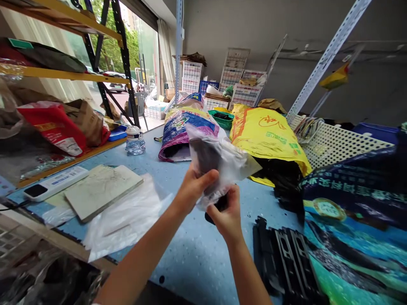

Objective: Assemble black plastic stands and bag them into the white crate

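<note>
My left hand is closed around a translucent plastic bag with a dark piece showing inside it, held above the blue table. Just to the right and lower, my right hand pinches a small black part at the bag's lower end; its exact kind is mostly hidden by the fingers. Several black plastic parts with slots lie side by side at the right front. A stack of flat clear bags rests on the table left of my arms.
Left of the bags lie a notebook and a white power strip; a water bottle stands behind. Across the back are a purple sack, a green basket and a yellow sack. A blue-green sack borders the right.
</note>
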